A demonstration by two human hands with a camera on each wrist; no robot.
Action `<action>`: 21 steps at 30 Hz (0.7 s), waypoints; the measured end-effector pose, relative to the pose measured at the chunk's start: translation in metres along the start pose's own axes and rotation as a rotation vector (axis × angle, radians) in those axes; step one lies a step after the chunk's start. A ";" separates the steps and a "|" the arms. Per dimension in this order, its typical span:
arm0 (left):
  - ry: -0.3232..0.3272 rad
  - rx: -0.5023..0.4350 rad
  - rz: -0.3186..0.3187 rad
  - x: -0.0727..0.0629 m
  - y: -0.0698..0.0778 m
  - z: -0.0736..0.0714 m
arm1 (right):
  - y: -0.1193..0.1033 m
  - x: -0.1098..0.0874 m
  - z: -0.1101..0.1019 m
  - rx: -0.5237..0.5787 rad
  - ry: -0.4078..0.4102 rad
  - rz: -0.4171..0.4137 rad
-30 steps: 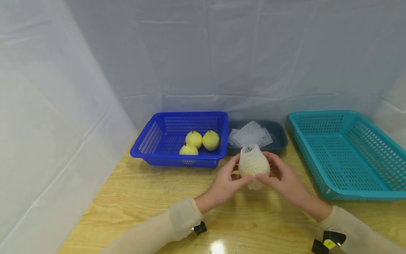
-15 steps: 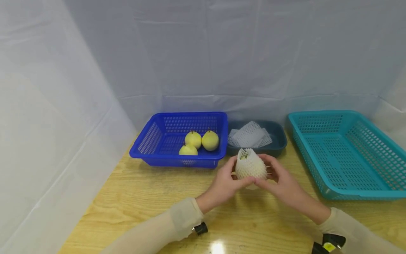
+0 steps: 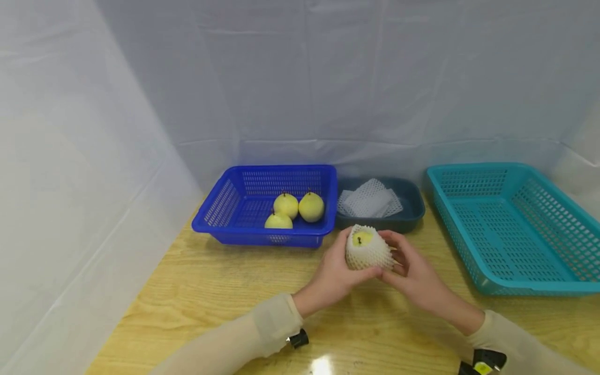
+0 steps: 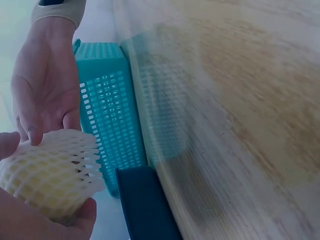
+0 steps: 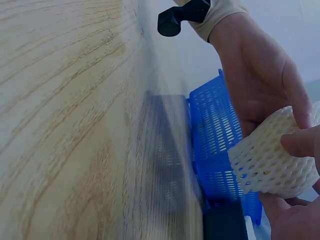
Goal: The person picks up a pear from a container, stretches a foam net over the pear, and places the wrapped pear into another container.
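A yellow pear (image 3: 363, 239) sits in a white foam net sleeve (image 3: 370, 255), its stem end showing through the sleeve's open top. My left hand (image 3: 334, 268) grips the sleeved pear from the left, thumb across the front. From the other side my right hand (image 3: 417, 271) holds it, fingers curled behind and thumb meeting the left thumb. In the left wrist view, the loose end of the net (image 4: 90, 150) reaches past the fruit. The pair of hands holds the pear above the table, in front of a dark teal tray (image 3: 412, 221).
Several folded foam nets (image 3: 370, 200) lie in the dark tray. To its left, a blue basket (image 3: 262, 237) holds three bare pears (image 3: 311, 207). A turquoise basket (image 3: 506, 286) stands at the right. The wooden table (image 3: 225, 297) meets white sheeting (image 3: 328, 94) behind.
The net's top has been drawn down, so the pear's stem end now shows where the net's neck stood up before. Both hands have tilted the pear slightly towards the left.
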State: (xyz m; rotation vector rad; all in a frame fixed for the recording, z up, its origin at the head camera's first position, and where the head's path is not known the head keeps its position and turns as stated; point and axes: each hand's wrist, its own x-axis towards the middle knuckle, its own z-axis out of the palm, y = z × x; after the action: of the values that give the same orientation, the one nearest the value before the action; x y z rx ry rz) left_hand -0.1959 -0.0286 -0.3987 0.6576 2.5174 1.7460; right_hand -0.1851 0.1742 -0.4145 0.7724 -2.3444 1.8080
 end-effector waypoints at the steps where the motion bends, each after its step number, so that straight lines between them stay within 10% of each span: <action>1: 0.002 0.005 0.007 0.000 -0.001 0.000 | 0.000 0.000 0.000 -0.007 0.002 -0.007; 21: -0.099 0.100 0.260 -0.001 -0.003 -0.003 | -0.015 0.000 -0.013 -0.411 -0.087 -0.146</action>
State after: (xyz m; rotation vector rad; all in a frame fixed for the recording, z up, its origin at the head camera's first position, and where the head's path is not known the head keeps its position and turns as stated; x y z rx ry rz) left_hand -0.1967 -0.0321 -0.4005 1.0933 2.5615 1.6144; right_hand -0.1817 0.1839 -0.3968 0.9414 -2.5127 1.1987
